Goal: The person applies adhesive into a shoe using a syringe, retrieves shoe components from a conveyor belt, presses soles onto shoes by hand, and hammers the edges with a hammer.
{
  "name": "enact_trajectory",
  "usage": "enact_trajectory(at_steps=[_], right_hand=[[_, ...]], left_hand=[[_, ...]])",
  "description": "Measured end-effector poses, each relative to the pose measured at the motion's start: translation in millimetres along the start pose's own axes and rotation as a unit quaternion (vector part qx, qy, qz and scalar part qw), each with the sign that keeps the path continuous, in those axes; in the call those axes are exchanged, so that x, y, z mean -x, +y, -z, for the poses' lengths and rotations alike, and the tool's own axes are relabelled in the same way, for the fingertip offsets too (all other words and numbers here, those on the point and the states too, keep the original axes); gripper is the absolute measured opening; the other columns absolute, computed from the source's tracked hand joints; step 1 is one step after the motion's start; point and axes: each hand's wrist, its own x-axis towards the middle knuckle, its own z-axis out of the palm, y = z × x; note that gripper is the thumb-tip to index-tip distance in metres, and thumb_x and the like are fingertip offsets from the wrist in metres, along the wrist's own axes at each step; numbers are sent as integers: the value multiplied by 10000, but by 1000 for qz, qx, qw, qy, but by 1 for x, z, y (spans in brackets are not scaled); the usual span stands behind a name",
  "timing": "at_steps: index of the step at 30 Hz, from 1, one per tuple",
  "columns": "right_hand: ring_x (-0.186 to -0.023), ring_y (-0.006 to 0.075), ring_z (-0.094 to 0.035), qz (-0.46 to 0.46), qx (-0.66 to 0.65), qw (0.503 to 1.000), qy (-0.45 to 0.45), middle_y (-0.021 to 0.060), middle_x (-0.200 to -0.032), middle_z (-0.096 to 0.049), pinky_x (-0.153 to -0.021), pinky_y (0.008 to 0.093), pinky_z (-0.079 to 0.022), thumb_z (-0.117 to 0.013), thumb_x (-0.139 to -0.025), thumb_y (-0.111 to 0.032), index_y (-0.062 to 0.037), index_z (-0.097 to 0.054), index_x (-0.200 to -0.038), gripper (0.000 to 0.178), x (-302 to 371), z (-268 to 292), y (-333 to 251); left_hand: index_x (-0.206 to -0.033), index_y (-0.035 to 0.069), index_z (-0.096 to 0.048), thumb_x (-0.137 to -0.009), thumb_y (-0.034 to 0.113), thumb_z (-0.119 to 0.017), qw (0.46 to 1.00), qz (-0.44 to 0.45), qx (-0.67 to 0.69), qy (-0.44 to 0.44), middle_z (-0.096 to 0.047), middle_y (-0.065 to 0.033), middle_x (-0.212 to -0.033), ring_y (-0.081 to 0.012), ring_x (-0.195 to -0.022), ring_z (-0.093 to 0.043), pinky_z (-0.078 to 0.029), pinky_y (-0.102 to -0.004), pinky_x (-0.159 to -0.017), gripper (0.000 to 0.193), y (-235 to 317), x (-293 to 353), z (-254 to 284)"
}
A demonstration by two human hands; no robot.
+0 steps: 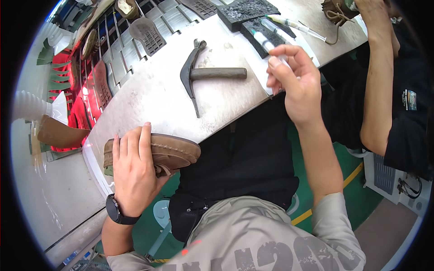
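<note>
My left hand [133, 165] is closed around a brown shoe [174, 149], which lies on its side at the near edge of the table. The fingers spread over its sole edge, and its laces point down toward me. At the upper right, my right hand [296, 77] pinches a clear syringe [266, 44] with a green tip, partly hidden by the fingers. The syringe's tip lies over a black foam block [255, 38]. Between the two hands, a hammer [219, 73] with a dark curved head rests on the table, touched by neither.
Two more syringes [296, 26] [276, 30] lie by a larger dark block [246, 13]. Shoe soles [147, 35] sit on a slatted metal conveyor [122, 49], beside a red-lit opening [83, 101]. On the right, another person's arm [377, 86] reaches toward a brown shoe [337, 11].
</note>
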Motion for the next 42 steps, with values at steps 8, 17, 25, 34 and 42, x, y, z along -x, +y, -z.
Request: enact_trajectory(at_steps=[8, 17, 25, 34, 42], right_hand=[[-749, 56, -599, -13, -8, 1000, -23, 12, -910, -665, -639, 216, -487, -622, -1074, -194, -41, -682, -1338, 311, 11, -3, 15], [-643, 111, -579, 9, -125, 975, -183, 113, -812, -682, -545, 252, -470, -769, -991, -363, 83, -732, -1210, 499, 129, -1, 12], [-635, 165, -606, 6, -214, 952, -221, 167, -896, -750, -515, 274, -477, -813, -922, -246, 88, -747, -1189, 432, 142, -17, 21], [-558, 173, -557, 32, -219, 933, -285, 156, -785, -701, -468, 292, -415, -795, -894, -196, 96, -754, -1177, 409, 117, -29, 19], [-557, 143, -554, -25, -239, 927, -287, 119, -746, -667, -487, 281, -416, -761, -916, -174, 88, -763, -1160, 358, 107, -36, 17]], left_hand=[[-1540, -16, -399, -515, 93, -973, 999, -4, 4, -35, -540, -243, -1413, -457, -1310, -537, -396, -572, -1166, 1180, -4, -8, 5], [-1500, 16, -447, -484, 42, -912, 999, -15, 16, -46, -559, -241, -1386, -460, -1268, -562, -473, -505, -1075, 1118, -8, -21, 0], [-1486, 21, -458, -451, 42, -912, 998, -20, 14, -52, -567, -241, -1376, -466, -1234, -585, -497, -499, -1054, 1130, -9, -23, 1], [-1494, 14, -454, -448, 52, -952, 999, -5, 15, -34, -567, -248, -1384, -469, -1245, -584, -493, -517, -1058, 1159, -11, -13, -2], [-1492, -3, -457, -451, 46, -951, 999, -5, 15, -34, -561, -253, -1401, -477, -1265, -570, -470, -537, -1086, 1154, -13, -12, -1]])
